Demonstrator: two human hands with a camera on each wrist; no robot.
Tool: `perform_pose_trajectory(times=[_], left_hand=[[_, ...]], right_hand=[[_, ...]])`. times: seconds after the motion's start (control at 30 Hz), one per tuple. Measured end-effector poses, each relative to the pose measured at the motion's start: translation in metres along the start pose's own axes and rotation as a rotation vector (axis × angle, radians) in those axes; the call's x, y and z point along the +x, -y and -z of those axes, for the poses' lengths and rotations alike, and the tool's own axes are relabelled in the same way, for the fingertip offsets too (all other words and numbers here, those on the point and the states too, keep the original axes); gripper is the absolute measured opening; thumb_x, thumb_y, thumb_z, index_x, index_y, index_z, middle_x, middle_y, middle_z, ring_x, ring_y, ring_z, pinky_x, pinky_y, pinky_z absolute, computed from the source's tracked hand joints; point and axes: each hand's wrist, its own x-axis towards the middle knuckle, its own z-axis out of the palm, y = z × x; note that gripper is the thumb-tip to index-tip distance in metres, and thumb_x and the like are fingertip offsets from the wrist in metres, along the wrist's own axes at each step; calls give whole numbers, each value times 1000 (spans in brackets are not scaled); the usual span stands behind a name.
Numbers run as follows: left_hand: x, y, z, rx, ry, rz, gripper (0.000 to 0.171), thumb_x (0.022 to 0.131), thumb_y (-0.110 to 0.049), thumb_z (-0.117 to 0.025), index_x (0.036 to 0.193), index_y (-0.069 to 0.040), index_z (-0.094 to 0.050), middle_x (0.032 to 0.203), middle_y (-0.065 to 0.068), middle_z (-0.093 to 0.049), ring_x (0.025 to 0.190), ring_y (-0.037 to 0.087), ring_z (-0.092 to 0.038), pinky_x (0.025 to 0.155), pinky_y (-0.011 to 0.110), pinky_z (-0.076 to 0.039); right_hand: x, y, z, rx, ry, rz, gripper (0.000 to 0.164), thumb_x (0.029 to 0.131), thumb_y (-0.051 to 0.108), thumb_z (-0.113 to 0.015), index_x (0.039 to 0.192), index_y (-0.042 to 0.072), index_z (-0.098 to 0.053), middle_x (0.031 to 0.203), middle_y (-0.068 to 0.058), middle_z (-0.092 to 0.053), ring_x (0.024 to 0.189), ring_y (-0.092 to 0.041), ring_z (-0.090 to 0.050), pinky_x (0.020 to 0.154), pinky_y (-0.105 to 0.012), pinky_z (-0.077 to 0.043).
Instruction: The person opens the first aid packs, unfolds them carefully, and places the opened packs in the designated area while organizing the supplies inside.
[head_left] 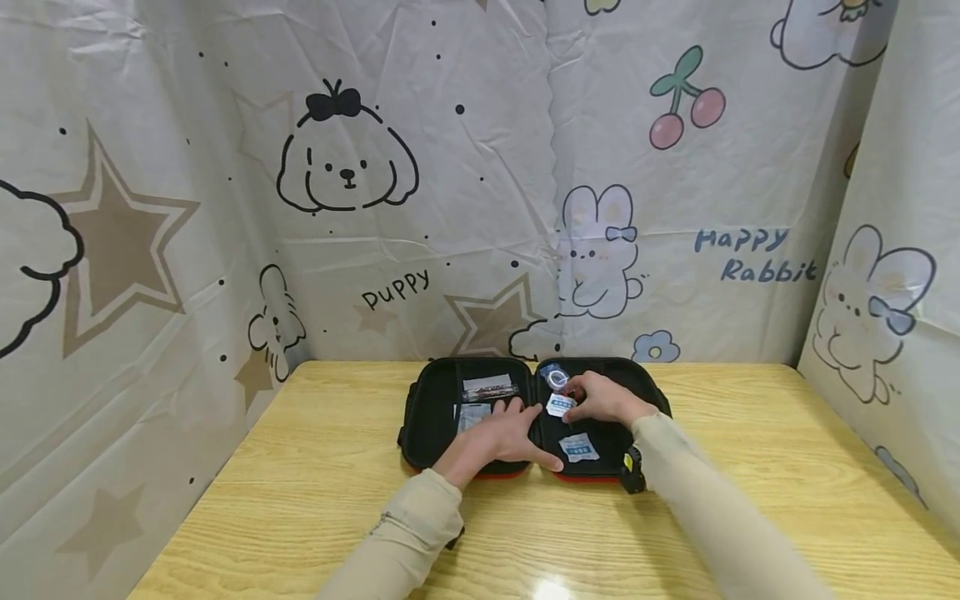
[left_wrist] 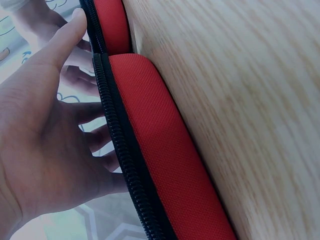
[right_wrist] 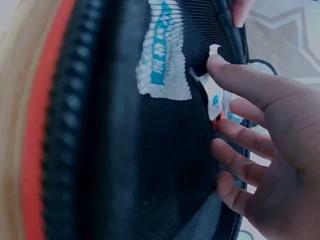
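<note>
Wooden table point(head_left: 750, 467), cartoon-print curtains point(head_left: 450, 167), open case point(head_left: 435, 408)

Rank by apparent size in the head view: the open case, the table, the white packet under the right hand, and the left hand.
1. table
2. open case
3. left hand
4. white packet, partly hidden by the right hand, but clearly smallest.

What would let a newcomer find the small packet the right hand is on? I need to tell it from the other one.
On the wooden table lies an open black case with a red outside. In its right half, under mesh, are two white packets with blue print. The pinched packet sits toward the case's far edge at the right hand; the other packet lies nearer the person, untouched.
</note>
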Motion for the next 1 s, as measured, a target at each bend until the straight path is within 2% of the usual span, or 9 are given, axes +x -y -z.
perform_pose_trajectory(times=[0.2, 0.33, 0.67, 0.8, 1.0], left_hand=[[0, 1, 0, 0, 1, 4, 106, 72, -75, -70, 157, -26, -30, 161, 12, -26, 143, 34, -30, 110, 55, -38], [-1, 0, 1, -5, 3, 1, 106, 73, -74, -70, 157, -25, -30, 161, 12, -26, 143, 34, -30, 110, 55, -38], [0, 1, 0, -2, -7, -6, 106, 73, -74, -71, 157, -24, -31, 161, 12, -26, 143, 34, -29, 111, 55, -37], [0, 2, 0, -2, -9, -6, 106, 72, -74, -71, 157, -24, -31, 161, 12, -26, 144, 35, -29, 111, 54, -37], [0, 2, -2, -21, 0, -2, 106, 72, -74, -71, 157, -25, -30, 162, 12, -25, 146, 35, -27, 111, 56, -37]], right_hand=[[4, 5, -5, -55, 12, -62, 45, 79, 25, -84, 118, 8, -70, 107, -8, -67, 92, -20, -58, 91, -45, -50], [1, 8, -5, -38, 18, -66, 42, 79, 23, -84, 116, 8, -70, 110, -9, -67, 94, -21, -58, 95, -46, -50], [-11, 2, 3, -18, -84, 44, 47, 77, 21, -85, 117, 4, -69, 111, -11, -53, 99, -24, -54, 93, -45, -47], [-16, -2, 9, -13, -132, 83, 49, 77, 20, -85, 120, 4, -67, 113, -11, -55, 98, -23, -53, 93, -45, -47], [-29, -9, 19, -4, -182, 121, 47, 77, 18, -84, 120, 5, -67, 112, -11, -60, 93, -23, -55, 84, -40, -49]])
